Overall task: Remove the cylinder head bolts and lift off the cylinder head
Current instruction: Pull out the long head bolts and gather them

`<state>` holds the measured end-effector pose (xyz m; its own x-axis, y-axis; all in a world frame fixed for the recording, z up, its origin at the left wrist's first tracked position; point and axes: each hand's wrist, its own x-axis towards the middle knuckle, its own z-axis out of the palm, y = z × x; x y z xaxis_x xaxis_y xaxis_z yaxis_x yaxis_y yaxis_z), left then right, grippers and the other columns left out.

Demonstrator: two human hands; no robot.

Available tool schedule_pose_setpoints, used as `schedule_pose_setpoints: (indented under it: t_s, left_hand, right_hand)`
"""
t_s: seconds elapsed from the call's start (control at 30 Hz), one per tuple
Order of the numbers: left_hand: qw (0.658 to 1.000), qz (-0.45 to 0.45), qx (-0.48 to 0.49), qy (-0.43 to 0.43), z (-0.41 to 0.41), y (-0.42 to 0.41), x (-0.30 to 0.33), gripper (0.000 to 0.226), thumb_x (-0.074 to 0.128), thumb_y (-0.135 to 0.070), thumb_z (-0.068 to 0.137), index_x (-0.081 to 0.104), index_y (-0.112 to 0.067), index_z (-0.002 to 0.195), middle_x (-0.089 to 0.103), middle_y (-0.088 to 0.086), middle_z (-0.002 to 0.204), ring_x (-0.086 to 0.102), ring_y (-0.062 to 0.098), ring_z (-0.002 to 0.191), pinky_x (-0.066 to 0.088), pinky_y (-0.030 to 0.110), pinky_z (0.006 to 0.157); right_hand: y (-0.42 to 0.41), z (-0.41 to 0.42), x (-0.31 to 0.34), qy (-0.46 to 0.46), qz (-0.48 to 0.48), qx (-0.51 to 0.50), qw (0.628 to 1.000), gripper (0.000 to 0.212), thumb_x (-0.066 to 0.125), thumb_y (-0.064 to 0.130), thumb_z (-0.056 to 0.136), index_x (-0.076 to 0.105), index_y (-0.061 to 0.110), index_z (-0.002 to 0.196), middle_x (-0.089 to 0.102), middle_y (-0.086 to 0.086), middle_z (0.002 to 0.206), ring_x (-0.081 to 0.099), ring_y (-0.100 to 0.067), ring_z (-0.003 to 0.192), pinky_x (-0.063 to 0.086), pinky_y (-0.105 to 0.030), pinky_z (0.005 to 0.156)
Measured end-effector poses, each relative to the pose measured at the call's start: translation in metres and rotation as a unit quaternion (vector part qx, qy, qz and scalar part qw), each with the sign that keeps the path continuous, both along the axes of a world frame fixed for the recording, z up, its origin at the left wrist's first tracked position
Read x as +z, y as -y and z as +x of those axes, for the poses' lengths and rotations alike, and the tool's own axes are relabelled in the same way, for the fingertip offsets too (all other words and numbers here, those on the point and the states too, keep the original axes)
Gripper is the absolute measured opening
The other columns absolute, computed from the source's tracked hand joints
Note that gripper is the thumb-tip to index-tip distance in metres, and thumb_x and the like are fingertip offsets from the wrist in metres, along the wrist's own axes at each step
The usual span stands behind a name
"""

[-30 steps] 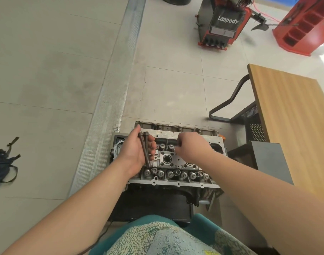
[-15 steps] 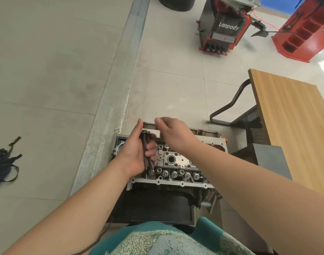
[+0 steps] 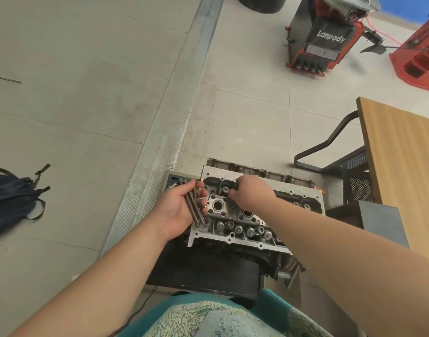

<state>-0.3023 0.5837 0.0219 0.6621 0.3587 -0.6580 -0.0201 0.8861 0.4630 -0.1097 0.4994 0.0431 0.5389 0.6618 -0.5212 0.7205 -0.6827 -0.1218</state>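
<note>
The left hand (image 3: 178, 209) grips a bundle of long head bolts (image 3: 194, 207) at the left end of the cylinder head (image 3: 235, 215), their shafts running near-to-far with the heads at the far end. The right hand (image 3: 251, 192) reaches down onto the head's far-left part just beside them, fingers curled on something dark, though I cannot tell exactly what. Any bolt there looks nearest the right hand and would lift straight up.

Floor (image 3: 74, 98): pale tiles, metal strip (image 3: 169, 113) crossed it.
Wooden table (image 3: 403, 166): right of strip.
Backpack (image 3: 9, 200): left.
</note>
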Motion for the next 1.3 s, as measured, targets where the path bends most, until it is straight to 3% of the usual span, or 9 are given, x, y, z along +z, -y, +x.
schedule_pose_setpoints:
  t_s: [0.23,0.37,0.53,0.63,0.73,0.83,1.0,1.17,1.3]
  left_hand:
    - [0.997,0.075,-0.012,-0.026,0.010,-0.005,0.001,0.024,0.055,-0.024,0.109,0.063,-0.004,0.120,0.074,0.013,0.092,0.069,0.025,0.078,0.054,0.041,0.079]
    - [0.996,0.071,-0.050,0.020,0.024,0.000,0.010,0.031,0.049,-0.023,0.113,0.065,0.002,0.121,0.076,0.023,0.109,0.075,0.034,0.099,0.058,0.046,0.095]
    - [0.998,0.033,-0.060,0.008,0.028,0.001,0.013,0.038,0.053,-0.036,0.109,0.077,-0.011,0.094,0.066,0.010,0.077,0.061,0.024,0.061,0.054,0.038,0.060]
    - [0.999,0.025,-0.033,-0.029,0.017,-0.004,0.005,0.036,0.062,-0.051,0.100,0.073,-0.019,0.088,0.053,0.004,0.066,0.046,0.018,0.053,0.042,0.034,0.059]
    - [0.999,0.031,-0.038,-0.018,0.002,-0.006,0.000,0.032,0.077,-0.054,0.088,0.072,-0.023,0.083,0.045,-0.002,0.060,0.040,0.015,0.052,0.041,0.032,0.057]
    - [0.999,0.038,-0.026,-0.009,-0.012,-0.007,-0.002,0.025,0.083,-0.039,0.082,0.065,-0.024,0.074,0.039,-0.004,0.057,0.038,0.013,0.049,0.042,0.029,0.057]
    - [0.999,0.043,0.018,-0.003,-0.030,-0.004,-0.003,0.017,0.069,-0.025,0.100,0.070,-0.014,0.087,0.059,0.004,0.071,0.056,0.016,0.059,0.051,0.034,0.067]
    - [0.998,0.054,0.037,0.000,-0.036,0.002,-0.005,0.010,0.058,-0.004,0.105,0.066,-0.004,0.111,0.073,0.013,0.088,0.069,0.023,0.073,0.060,0.037,0.072]
    - [0.998,0.018,0.055,0.028,-0.038,0.003,-0.006,0.018,0.053,0.004,0.103,0.066,-0.005,0.113,0.076,0.015,0.098,0.073,0.026,0.081,0.061,0.040,0.077]
  right_hand:
    - [0.004,-0.011,0.066,-0.004,0.157,0.001,0.988,0.014,0.058,0.035,0.082,0.067,0.025,0.079,0.068,0.006,0.068,0.066,-0.015,0.062,0.055,-0.028,0.056]
    - [-0.013,-0.014,0.091,-0.156,0.204,-0.048,0.965,0.022,0.060,0.029,0.089,0.074,0.019,0.075,0.065,0.007,0.055,0.053,-0.003,0.044,0.042,-0.019,0.042]
    - [-0.024,-0.027,0.066,-0.146,0.200,0.013,0.969,0.025,0.061,0.038,0.101,0.077,0.019,0.104,0.072,0.001,0.082,0.061,-0.013,0.068,0.045,-0.027,0.065]
    - [-0.021,-0.033,0.044,-0.146,0.196,0.041,0.969,0.034,0.058,0.044,0.104,0.070,0.026,0.130,0.064,0.010,0.084,0.056,-0.002,0.064,0.041,-0.020,0.060]
    - [-0.019,-0.041,0.024,-0.274,0.235,-0.055,0.931,0.022,0.054,0.033,0.107,0.069,0.029,0.123,0.068,0.009,0.082,0.059,0.001,0.056,0.047,-0.021,0.055]
    - [-0.023,-0.042,0.007,-0.157,0.190,-0.073,0.966,0.013,0.053,0.025,0.101,0.064,0.025,0.108,0.067,0.007,0.080,0.063,-0.002,0.054,0.045,-0.021,0.047]
    - [-0.034,-0.045,-0.005,0.026,0.040,0.042,0.998,0.025,0.049,0.036,0.101,0.066,0.020,0.094,0.067,0.000,0.084,0.066,-0.024,0.077,0.051,-0.032,0.064]
    - [-0.049,-0.058,-0.008,-0.005,0.006,0.048,0.999,0.023,0.049,0.011,0.092,0.071,0.016,0.095,0.070,-0.004,0.086,0.068,-0.025,0.075,0.055,-0.032,0.060]
    - [-0.045,-0.056,0.004,-0.087,0.085,-0.033,0.992,0.007,0.058,0.017,0.086,0.065,0.019,0.084,0.070,-0.002,0.082,0.069,-0.021,0.074,0.057,-0.032,0.060]
